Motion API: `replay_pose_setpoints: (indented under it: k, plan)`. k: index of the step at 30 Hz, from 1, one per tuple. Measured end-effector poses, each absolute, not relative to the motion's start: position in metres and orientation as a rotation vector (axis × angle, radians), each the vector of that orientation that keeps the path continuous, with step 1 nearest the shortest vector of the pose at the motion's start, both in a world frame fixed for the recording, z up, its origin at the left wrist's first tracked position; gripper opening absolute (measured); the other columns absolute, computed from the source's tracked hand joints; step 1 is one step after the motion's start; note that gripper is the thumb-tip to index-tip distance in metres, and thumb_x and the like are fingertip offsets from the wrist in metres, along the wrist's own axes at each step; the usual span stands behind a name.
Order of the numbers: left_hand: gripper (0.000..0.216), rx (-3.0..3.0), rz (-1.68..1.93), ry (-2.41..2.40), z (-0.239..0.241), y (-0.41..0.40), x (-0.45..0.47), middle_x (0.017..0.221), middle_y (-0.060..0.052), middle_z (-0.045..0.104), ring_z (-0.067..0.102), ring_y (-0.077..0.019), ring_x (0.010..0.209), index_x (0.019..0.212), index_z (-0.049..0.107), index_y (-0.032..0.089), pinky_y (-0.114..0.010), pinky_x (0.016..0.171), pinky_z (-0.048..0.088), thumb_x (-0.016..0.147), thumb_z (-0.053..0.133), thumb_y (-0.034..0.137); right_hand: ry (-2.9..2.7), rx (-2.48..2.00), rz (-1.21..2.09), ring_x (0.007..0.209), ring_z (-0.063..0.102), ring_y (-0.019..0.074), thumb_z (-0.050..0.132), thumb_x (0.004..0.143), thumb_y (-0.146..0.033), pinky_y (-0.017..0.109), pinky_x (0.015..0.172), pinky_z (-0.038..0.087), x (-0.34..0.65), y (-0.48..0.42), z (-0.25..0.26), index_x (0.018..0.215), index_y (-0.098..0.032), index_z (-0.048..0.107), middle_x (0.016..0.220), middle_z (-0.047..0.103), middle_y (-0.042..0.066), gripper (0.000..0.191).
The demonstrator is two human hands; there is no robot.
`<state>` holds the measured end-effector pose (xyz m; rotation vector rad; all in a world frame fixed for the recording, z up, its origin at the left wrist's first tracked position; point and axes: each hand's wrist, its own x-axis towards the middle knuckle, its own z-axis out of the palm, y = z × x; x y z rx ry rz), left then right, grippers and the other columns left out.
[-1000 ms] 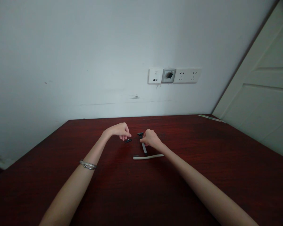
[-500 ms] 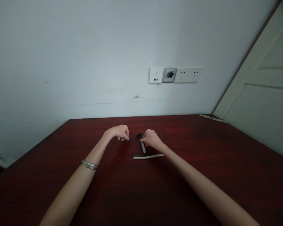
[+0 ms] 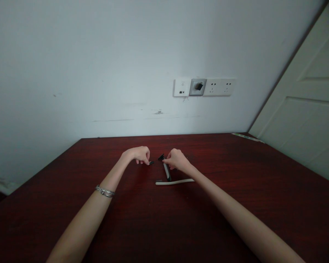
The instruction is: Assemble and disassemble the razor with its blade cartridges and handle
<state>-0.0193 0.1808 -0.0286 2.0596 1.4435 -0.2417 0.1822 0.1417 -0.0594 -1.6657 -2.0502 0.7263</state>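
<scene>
My left hand is closed in a pinch on a small black strip, low over the tabletop. Its exact kind is too small to make out. Just to the right is a razor with a black head and a grey-and-black handle, its head pointing away from me. The fingers of my right hand pinch the razor near its neck. Across the bottom end of the razor handle lies a white toothbrush, bristle end to the left; my right wrist partly covers its other end.
The dark red wooden table runs back to a white wall. Sockets and switch plates are set in that wall. A pale strip lies along the far right edge, beside a white panelled door.
The small black strip has turned slightly at my left fingertips and shows less length. My right hand has shifted a little up, and its fingers stay at the razor's neck.
</scene>
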Motion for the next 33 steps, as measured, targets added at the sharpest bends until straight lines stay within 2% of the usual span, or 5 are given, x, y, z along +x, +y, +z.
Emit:
replay_pose_setpoints:
  k: [6, 13, 33]
  plan:
    - [0.027, 2.077, -0.304, 1.5, -0.027, 0.179, -0.02, 0.076, -0.009, 0.066, 0.056, -0.0153, 0.056, 0.083, 0.062, 0.011, -0.027, 0.05, 0.049, 0.06, 0.065, 0.025, -1.989, -1.528, 0.851, 0.044, 0.062, 0.0148, 0.059, 0.071, -0.027, 0.017, 0.038, 0.045, 0.196, 0.136, -0.049, 0.063, -0.012, 0.065, 0.055, 0.065, 0.007, 0.019]
    - [0.022, 2.089, -0.298, 1.473, -0.032, 0.182, -0.019, 0.07, -0.008, 0.064, 0.056, -0.0143, 0.057, 0.078, 0.063, 0.011, -0.025, 0.051, 0.048, 0.062, 0.064, 0.025, -1.909, -1.461, 0.921, 0.043, 0.06, 0.0124, 0.058, 0.071, -0.022, 0.018, 0.039, 0.048, 0.212, 0.127, -0.035, 0.065, -0.011, 0.065, 0.056, 0.064, 0.006, 0.016]
    - [0.014, 2.042, -0.22, 1.453, -0.038, 0.184, -0.026, 0.059, -0.005, 0.062, 0.055, -0.0127, 0.051, 0.071, 0.065, 0.01, -0.025, 0.051, 0.047, 0.062, 0.061, 0.02, -1.742, -1.384, 1.064, 0.052, 0.06, 0.0118, 0.058, 0.072, -0.018, 0.019, 0.043, 0.052, 0.233, 0.135, -0.035, 0.07, -0.007, 0.067, 0.061, 0.065, 0.007, 0.014]
